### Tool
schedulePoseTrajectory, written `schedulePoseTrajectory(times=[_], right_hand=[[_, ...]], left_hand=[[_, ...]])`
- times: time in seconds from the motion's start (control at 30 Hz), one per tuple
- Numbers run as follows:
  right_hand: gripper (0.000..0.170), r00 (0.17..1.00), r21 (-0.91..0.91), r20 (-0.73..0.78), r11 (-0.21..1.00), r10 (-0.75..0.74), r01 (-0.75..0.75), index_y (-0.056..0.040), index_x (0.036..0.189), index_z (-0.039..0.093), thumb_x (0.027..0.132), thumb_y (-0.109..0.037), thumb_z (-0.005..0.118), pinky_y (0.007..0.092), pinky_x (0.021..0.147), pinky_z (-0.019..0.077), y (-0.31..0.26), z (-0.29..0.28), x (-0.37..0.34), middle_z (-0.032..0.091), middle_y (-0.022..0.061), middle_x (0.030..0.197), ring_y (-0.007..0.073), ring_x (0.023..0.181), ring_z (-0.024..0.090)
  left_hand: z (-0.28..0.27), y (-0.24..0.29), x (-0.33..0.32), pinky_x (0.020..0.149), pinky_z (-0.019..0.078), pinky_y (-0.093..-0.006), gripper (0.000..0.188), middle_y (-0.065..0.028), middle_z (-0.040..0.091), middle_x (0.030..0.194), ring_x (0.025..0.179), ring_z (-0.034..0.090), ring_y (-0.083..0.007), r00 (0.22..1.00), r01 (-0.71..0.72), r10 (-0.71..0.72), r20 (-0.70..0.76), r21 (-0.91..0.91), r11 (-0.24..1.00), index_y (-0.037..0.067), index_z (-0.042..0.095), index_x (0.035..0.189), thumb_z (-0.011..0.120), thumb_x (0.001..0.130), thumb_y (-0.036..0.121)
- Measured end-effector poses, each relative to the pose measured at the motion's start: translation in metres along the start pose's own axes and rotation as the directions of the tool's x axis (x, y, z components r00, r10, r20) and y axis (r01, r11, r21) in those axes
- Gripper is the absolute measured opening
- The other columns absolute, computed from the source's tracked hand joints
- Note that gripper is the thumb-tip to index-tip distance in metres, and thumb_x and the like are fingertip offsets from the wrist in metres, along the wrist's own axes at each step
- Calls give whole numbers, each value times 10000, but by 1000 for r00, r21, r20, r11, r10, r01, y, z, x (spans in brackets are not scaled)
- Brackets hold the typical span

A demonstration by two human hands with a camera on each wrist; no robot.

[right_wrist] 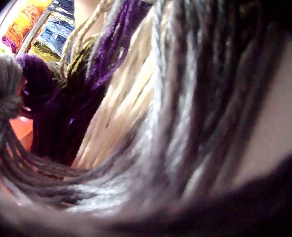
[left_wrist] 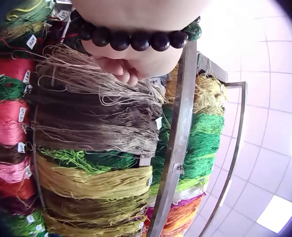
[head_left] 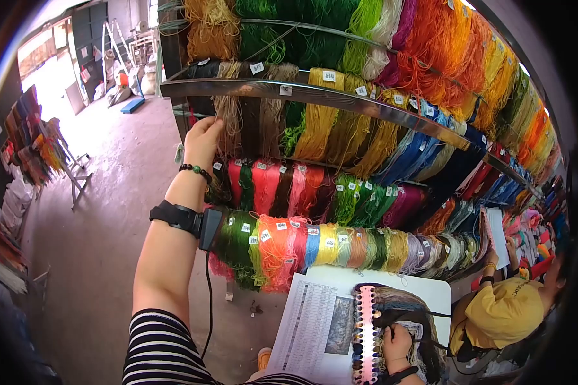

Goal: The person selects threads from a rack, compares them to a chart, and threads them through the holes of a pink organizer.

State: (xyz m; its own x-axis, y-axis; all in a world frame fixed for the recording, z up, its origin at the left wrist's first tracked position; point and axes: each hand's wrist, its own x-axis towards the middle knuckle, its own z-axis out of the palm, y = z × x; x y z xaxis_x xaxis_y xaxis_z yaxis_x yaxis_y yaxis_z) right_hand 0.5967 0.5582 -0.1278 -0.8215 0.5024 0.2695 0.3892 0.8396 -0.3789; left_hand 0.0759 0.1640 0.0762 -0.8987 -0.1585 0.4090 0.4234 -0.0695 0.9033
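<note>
My left hand (head_left: 204,136) reaches up to a rack and pinches strands at the edge of a beige thread skein (head_left: 230,122). In the left wrist view its fingers (left_wrist: 127,74) curl in against the pale strands, beside darker brown skeins (left_wrist: 94,116). Low in front of me, my right hand (head_left: 398,348) curls its fingers at a pink holed thread card (head_left: 366,333) hung with looped, knotted threads (head_left: 401,298). Grey, purple and cream threads (right_wrist: 121,118) fill the right wrist view and hide that hand. A printed colour chart (head_left: 305,321) lies left of the card on a white board (head_left: 437,292).
The rack's metal bar (head_left: 340,106) runs across in front of the upper skeins. Rows of labelled coloured skeins (head_left: 327,247) hang below. A person in a yellow shirt (head_left: 504,311) is at the right. Another thread rack (head_left: 45,144) stands at the left.
</note>
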Motion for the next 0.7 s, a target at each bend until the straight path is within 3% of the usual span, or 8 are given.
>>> schedulePoseTrajectory(times=[0.13,0.23,0.37,0.47,0.53,0.6,0.63,0.7], right_hand=[[182,1000,-7,-4,1000,-15,15,-23,862,633,812,-199,638,461,679,484,-1,-1,0,625,191,788,382,744,608],[178,999,-5,-13,1000,-31,31,-22,859,632,814,-195,638,461,673,482,-4,-3,1,626,191,789,381,740,608],[177,999,4,-20,999,-34,34,-22,854,632,819,-196,636,460,666,481,-4,-4,1,627,191,787,381,734,607],[175,998,25,-37,999,-44,45,-25,850,633,822,-198,633,457,660,481,-3,-4,1,626,185,776,380,725,605],[174,998,42,-39,998,-49,50,-28,851,634,823,-200,633,458,658,481,-2,-6,1,626,183,775,379,724,605],[170,997,52,-43,997,-56,58,-34,850,632,821,-201,634,460,655,479,-3,-7,2,625,181,774,377,726,605],[168,997,59,-44,996,-59,62,-36,849,631,821,-202,634,461,654,479,-4,-7,1,625,180,774,377,726,605],[162,997,78,-42,995,-66,70,-41,847,628,819,-200,633,464,651,477,-4,-9,0,624,178,772,375,728,604]], left_hand=[[-1,29,-19,645,405,-244,231,-20,630,822,710,519,-96,969,-241,247,6,247,939,-3,681,1007,574,932,188],[-24,34,-49,635,383,-237,228,-5,610,803,709,491,-79,958,-278,286,11,272,921,16,690,976,574,939,210],[-84,3,-122,465,282,-218,127,62,476,625,521,364,-35,987,43,-65,-150,-146,988,95,645,922,555,948,181],[-164,-9,-205,393,207,-197,48,100,367,602,463,301,-8,886,321,-422,-190,-406,856,130,579,959,577,937,173],[-231,-27,-265,374,180,-207,82,90,262,530,409,248,-32,699,354,-606,-379,-553,754,187,539,871,569,947,194],[-345,-67,-345,357,182,-274,314,73,225,508,399,205,-86,483,394,-783,-393,-701,595,215,381,711,520,973,318],[-427,-106,-401,368,250,-326,383,41,262,491,396,281,-142,278,469,-763,-584,-610,638,203,337,675,503,958,402],[-482,-98,-464,435,355,-321,311,9,369,554,467,395,-168,156,632,-743,-651,-512,581,198,448,695,498,942,380]])
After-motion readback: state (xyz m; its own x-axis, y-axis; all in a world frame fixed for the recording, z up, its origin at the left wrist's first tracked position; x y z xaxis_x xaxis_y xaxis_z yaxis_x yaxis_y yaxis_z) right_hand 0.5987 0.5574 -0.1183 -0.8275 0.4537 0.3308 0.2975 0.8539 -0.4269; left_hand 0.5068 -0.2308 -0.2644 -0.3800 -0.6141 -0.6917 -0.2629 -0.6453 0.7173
